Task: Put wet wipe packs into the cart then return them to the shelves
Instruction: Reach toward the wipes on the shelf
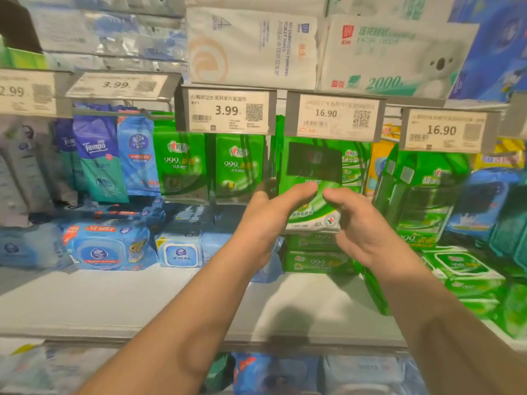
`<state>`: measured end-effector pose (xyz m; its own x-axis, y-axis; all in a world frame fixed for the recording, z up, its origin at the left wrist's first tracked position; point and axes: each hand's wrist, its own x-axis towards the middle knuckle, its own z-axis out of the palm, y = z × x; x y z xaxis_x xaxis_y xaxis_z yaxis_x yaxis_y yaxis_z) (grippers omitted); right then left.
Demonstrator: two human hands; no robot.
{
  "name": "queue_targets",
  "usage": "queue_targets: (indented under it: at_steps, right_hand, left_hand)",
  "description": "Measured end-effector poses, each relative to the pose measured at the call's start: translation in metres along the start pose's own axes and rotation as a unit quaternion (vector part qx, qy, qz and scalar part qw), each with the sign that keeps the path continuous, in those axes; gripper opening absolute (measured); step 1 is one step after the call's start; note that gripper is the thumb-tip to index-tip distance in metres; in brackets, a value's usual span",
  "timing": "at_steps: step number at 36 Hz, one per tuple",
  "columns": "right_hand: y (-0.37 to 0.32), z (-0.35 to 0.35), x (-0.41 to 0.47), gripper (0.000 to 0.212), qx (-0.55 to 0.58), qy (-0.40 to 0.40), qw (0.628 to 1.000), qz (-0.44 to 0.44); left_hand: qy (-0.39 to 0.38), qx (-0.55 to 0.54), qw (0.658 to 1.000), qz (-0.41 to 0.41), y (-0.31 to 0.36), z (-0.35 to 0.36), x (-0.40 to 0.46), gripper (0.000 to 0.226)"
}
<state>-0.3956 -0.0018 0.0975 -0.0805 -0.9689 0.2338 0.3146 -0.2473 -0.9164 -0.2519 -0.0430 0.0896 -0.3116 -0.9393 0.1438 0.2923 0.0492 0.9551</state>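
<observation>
You are standing in a shop aisle: price tags (pixel 228 111) line the shelf (pixel 114 303) edges above hanging wipe packs (pixel 179 163) and stacked tissue bundles (pixel 251 47).

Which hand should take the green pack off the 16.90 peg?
Probably right. The right hand has its fingers curled around the green wipe pack's lower right edge, a fuller grip. The left hand only lays straighter fingers against its left side.
</observation>
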Motion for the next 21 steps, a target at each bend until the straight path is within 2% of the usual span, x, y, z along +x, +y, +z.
queue_targets:
  at_steps: [1,4,5,6,9,12,15,20,21]
  right_hand:
    - [-0.002,0.000,0.001,0.025,0.003,-0.001,1.000,0.005]
    - [-0.009,0.007,-0.002,0.036,0.000,0.000,1.000,0.004]
    - [-0.012,0.011,-0.005,0.040,-0.005,0.007,1.000,0.004]
    - [-0.013,0.013,-0.007,0.040,-0.009,0.013,1.000,0.003]
    - [-0.018,0.017,-0.015,0.015,-0.031,0.023,0.999,-0.003]
    - [-0.021,0.015,-0.027,0.018,-0.059,0.029,0.997,-0.030]
    - [-0.021,0.014,-0.042,0.032,-0.057,0.030,0.996,-0.061]
    - [-0.018,0.015,-0.066,0.018,-0.051,-0.009,0.994,-0.093]
    - [-0.018,0.017,-0.071,0.021,-0.043,-0.015,0.994,-0.096]
  left_hand:
    - [-0.005,0.020,1.000,0.006,0.003,0.001,-0.003,0.099]
    - [-0.018,0.033,0.999,0.020,0.011,0.009,-0.011,0.059]
    - [-0.009,0.032,0.999,0.027,0.014,0.012,-0.014,0.053]
    - [0.003,0.032,0.999,0.034,0.016,0.015,-0.017,0.056]
    - [0.028,0.044,0.997,0.048,0.020,0.022,-0.023,0.071]
    - [0.018,0.046,0.996,0.079,0.022,0.027,-0.037,0.059]
    - [0.004,0.024,0.993,0.115,0.022,0.032,-0.052,0.064]
    - [-0.011,0.013,0.987,0.159,0.016,0.035,-0.078,0.069]
    - [-0.009,0.018,0.986,0.166,0.016,0.035,-0.083,0.071]
